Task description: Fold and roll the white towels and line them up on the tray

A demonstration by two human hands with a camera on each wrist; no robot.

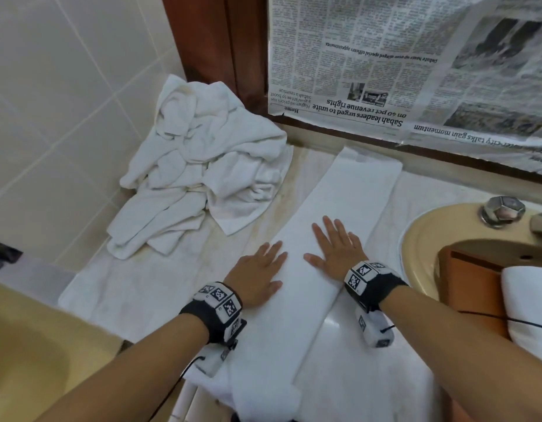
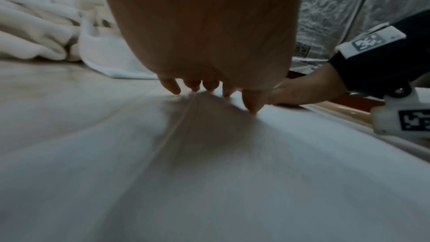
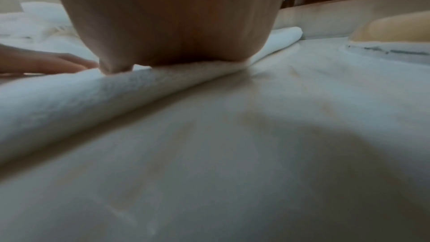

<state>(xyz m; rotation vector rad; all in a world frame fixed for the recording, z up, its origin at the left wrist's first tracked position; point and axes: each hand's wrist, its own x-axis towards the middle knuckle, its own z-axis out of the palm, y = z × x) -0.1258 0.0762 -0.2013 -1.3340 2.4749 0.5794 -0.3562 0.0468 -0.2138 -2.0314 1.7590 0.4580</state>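
1. Centrally, a long white terry towel folded into a narrow strip [image 1: 333,239] lies diagonally on the pale marble counter [image 1: 394,208].
2. A crumpled heap of white towels [image 1: 199,172] sits left of it.
3. The left hand [image 1: 257,277] and right hand [image 1: 336,246] press flat on the strip, fingers straight and slightly spread.

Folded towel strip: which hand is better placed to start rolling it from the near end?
Left, marginally. Both hands press flat on the folded towel, but the left hand sits closer to its near end than the right hand, which rests farther up the strip.
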